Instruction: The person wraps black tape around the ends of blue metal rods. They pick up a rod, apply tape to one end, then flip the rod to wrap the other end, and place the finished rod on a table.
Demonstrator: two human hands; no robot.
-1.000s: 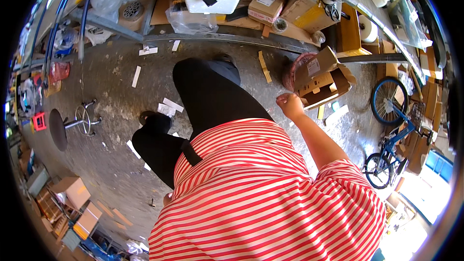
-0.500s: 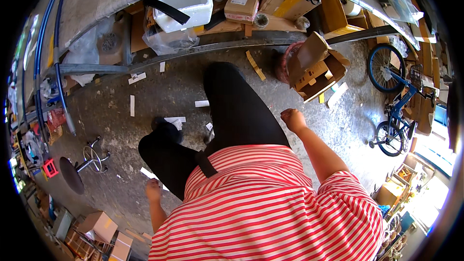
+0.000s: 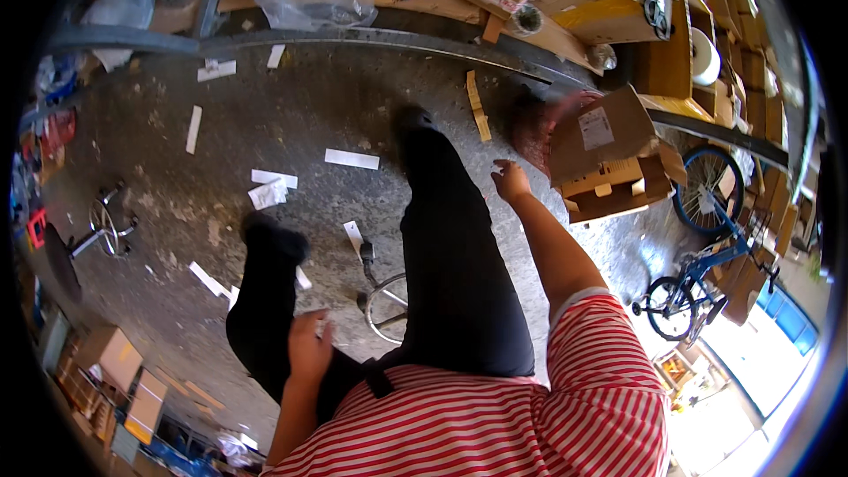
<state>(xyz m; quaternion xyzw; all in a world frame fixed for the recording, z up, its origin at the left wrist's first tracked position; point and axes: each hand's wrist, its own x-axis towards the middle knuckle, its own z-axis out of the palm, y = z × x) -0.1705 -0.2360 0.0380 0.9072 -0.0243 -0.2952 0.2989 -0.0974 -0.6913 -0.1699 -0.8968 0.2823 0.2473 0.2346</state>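
Note:
My right hand (image 3: 511, 182) is stretched forward over the floor, its forefinger extended and nothing seen in it. Close to its right stands a cardboard box (image 3: 609, 205) with its flaps up, resting on or against a reddish bin (image 3: 535, 134) that is partly hidden. Low by my left thigh is my left hand (image 3: 309, 344). Its fingers look bent but are blurred, so whether they hold anything is unclear; a small pale spot shows near them. My legs (image 3: 459, 265) in black trousers are apart in a stride.
White strips (image 3: 352, 159) and a crumpled white piece (image 3: 268, 194) litter the concrete floor. A round metal stool base (image 3: 385, 307) shows between my legs. Ahead runs a low metal rail (image 3: 397, 39) below shelved boxes. A blue bicycle (image 3: 698, 274) stands right, another stool (image 3: 106, 228) left.
My view has turned and shifted forward. My right hand has moved ahead, nearer the cardboard box, and its forefinger has straightened. My left hand has come up beside my thigh.

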